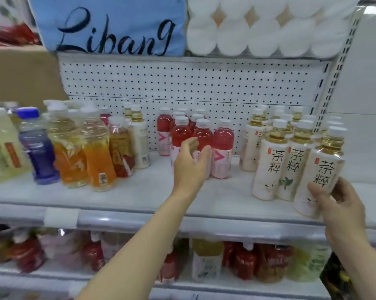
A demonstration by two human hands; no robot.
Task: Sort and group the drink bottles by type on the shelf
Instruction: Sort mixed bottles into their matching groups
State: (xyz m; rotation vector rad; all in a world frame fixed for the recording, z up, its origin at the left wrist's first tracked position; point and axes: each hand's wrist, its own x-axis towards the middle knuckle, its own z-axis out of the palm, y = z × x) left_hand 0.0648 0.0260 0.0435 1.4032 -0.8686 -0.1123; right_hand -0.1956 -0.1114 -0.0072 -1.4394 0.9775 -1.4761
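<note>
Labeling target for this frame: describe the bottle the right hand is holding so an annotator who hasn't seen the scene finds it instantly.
Start at the white middle shelf, then go to the white-labelled tea bottles grouped at its right end. The target is the front tea bottle, nearest the shelf's front edge: it alone is tilted and gripped low by the right hand.

On the shelf (139, 191) stand about nine pink drink bottles (222, 148), two orange ones (98, 156), and one blue (38, 150); tea bottles (269, 167) too crowded to count.
</note>
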